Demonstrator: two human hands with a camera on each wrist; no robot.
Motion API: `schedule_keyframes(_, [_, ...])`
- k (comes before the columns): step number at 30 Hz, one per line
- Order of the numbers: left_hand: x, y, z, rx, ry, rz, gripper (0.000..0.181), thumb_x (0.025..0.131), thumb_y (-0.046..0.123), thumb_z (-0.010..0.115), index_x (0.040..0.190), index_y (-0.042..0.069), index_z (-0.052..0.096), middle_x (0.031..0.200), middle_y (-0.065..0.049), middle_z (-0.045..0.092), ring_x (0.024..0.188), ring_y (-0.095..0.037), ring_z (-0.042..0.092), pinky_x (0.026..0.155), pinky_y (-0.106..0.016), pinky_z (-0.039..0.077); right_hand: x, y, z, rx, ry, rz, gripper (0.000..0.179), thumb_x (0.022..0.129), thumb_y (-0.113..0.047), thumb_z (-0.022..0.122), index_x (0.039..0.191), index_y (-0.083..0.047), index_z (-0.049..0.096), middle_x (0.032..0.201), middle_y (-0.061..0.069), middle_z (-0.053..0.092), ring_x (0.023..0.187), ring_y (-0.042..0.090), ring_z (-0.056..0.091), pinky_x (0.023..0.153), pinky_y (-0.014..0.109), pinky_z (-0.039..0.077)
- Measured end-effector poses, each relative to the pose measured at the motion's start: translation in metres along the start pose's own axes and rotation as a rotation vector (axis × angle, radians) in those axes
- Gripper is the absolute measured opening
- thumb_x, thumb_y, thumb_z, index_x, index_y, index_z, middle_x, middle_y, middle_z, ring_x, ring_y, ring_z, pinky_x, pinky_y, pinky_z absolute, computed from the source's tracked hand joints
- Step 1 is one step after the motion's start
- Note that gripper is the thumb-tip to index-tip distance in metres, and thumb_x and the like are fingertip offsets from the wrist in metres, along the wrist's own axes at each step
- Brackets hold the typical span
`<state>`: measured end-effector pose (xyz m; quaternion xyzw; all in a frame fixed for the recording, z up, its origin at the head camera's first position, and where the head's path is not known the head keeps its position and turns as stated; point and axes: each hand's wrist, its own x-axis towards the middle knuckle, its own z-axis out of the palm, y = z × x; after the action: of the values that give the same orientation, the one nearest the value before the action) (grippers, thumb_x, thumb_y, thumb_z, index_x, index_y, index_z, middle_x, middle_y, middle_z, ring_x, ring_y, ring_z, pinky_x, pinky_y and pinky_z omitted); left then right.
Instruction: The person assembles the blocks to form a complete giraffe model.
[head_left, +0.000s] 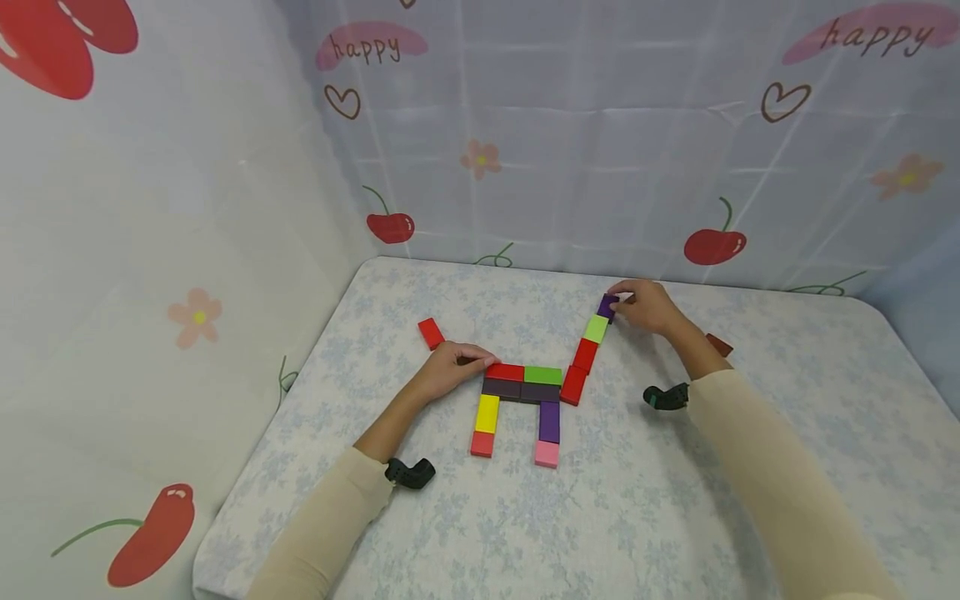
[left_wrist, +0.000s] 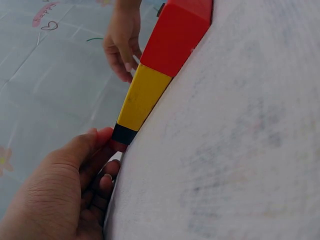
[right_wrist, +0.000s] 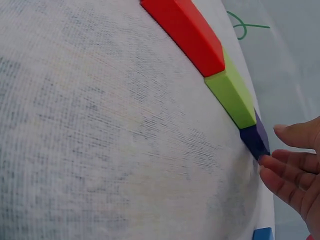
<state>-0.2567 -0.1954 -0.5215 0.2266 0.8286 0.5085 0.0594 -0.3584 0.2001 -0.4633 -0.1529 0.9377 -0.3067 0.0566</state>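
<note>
Flat coloured blocks form a figure on the table. My left hand (head_left: 450,367) is at the left end of its top row, thumb and index finger pinching the corner of a red block (head_left: 506,372). Beside that lies a green block (head_left: 543,375), above two dark blocks (head_left: 502,388). At the far end of a slanting row, my right hand (head_left: 647,307) touches a purple block (right_wrist: 255,139) with its fingertips. In the right wrist view the thumb stands apart from it. A light green block (head_left: 596,328) and two red blocks (head_left: 586,356) continue that row.
Two legs run toward me: a yellow block (head_left: 487,414) with a red one below, and a purple block (head_left: 550,422) above a pink block (head_left: 547,454). A separate red block (head_left: 431,333) lies beyond my left hand. A brownish-red block (head_left: 719,345) shows behind my right forearm.
</note>
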Motion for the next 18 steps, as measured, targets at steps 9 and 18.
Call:
schedule_keyframes(9, [0.001, 0.002, 0.0, 0.0, -0.005, 0.003, 0.021, 0.099, 0.029, 0.069, 0.113, 0.018, 0.08, 0.108, 0.006, 0.076, 0.105, -0.011, 0.067, 0.095, -0.032, 0.053, -0.024, 0.011, -0.036, -0.025, 0.121, -0.027, 0.035, 0.103, -0.01, 0.058, 0.132, 0.007, 0.06, 0.13, 0.03, 0.061, 0.115, 0.047, 0.059, 0.093, 0.061, 0.05])
schedule_keyframes(18, [-0.001, 0.0, 0.0, -0.003, -0.002, 0.013, 0.021, 0.099, 0.029, 0.069, 0.114, 0.018, 0.08, 0.108, 0.007, 0.076, 0.104, -0.012, 0.067, 0.093, -0.032, 0.054, -0.048, 0.016, -0.059, -0.22, -0.002, 0.15, 0.045, 0.092, -0.023, 0.075, 0.121, 0.01, 0.063, 0.116, 0.03, 0.063, 0.104, 0.045, 0.059, 0.085, 0.058, 0.052])
